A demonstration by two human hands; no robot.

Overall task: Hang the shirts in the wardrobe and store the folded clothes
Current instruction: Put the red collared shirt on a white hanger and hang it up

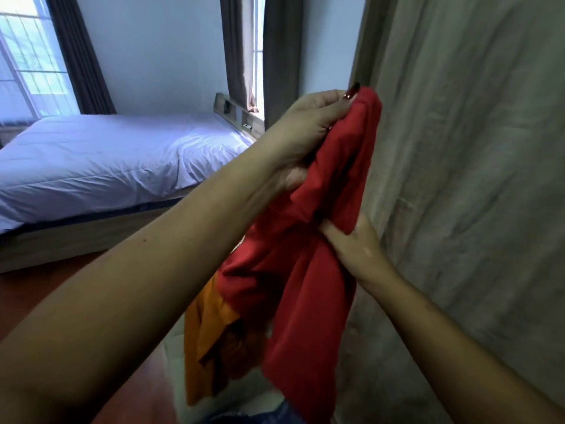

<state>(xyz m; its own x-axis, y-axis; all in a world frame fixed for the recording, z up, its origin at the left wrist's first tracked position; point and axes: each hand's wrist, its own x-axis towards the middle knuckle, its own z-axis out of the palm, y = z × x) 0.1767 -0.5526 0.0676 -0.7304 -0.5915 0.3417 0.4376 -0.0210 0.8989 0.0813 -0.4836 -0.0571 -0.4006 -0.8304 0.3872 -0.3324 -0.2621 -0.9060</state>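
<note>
A red shirt (305, 286) hangs bunched in front of me, held up in both hands. My left hand (302, 136) grips its top end, fingers closed around the cloth. Lower down, my right hand (357, 249) pinches a fold in the middle of the same shirt. An orange garment (204, 338) hangs partly behind the red one, low in the view; what holds it is hidden. Directly right of the shirt stands a tall wood-grain panel (474, 179), likely the wardrobe's door or side.
A bed (107, 160) with a white cover and a wooden frame fills the left. Behind it are dark curtains (275, 56) and bright windows. Reddish wooden floor (36, 295) lies between me and the bed. Something pale sits on the floor under the clothes.
</note>
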